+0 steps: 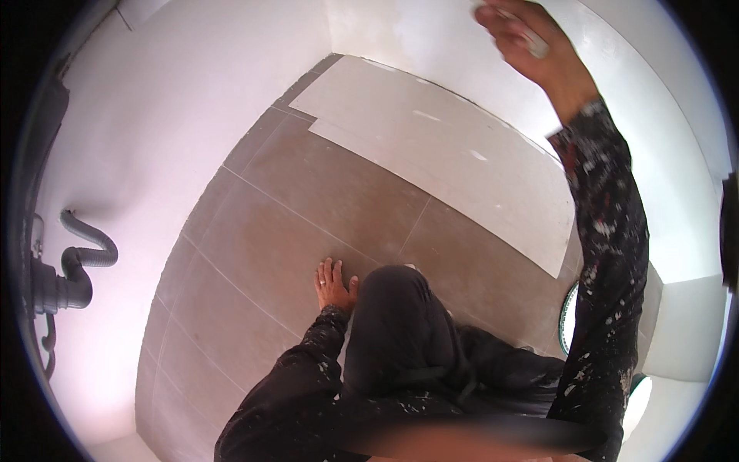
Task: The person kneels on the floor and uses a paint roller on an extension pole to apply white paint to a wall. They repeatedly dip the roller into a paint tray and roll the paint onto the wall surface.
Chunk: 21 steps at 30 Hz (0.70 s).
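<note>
My right hand (531,46) is raised high at the upper right, near the white wall. Its fingers are wrapped round a slim tool with a pale handle (536,45); the tool's working end is blurred and cut off by the top edge, so its kind is unclear. Low in the middle, my left hand (332,288) is beside my bent knee, over the brown tiled floor (285,223). Its fingers are stretched out and it holds nothing; whether the palm bears on the tiles I cannot tell. Both dark sleeves are spattered with pale paint.
A long pale sheet (446,154) covers the floor along the far wall. At the left wall hangs a bent grey drain pipe (88,256). Beside my right arm stands a round white container with a green rim (569,319), and another pale one (637,406) lies lower right, both partly hidden.
</note>
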Each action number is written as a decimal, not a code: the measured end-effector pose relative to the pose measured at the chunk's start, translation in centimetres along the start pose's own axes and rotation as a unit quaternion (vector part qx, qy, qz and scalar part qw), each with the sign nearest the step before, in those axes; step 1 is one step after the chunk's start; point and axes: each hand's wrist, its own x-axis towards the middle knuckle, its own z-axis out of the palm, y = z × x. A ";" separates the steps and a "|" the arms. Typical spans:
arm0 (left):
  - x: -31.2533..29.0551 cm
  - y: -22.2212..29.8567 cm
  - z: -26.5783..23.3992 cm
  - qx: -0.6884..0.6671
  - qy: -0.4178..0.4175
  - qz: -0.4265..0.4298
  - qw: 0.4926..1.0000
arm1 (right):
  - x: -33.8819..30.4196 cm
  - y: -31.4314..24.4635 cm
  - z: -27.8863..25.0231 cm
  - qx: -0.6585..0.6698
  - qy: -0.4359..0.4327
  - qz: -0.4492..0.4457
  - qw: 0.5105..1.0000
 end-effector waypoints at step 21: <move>-0.2 -0.9 1.4 0.027 0.014 -0.003 1.000 | -29.6 4.0 11.5 -0.110 0.419 0.155 0.888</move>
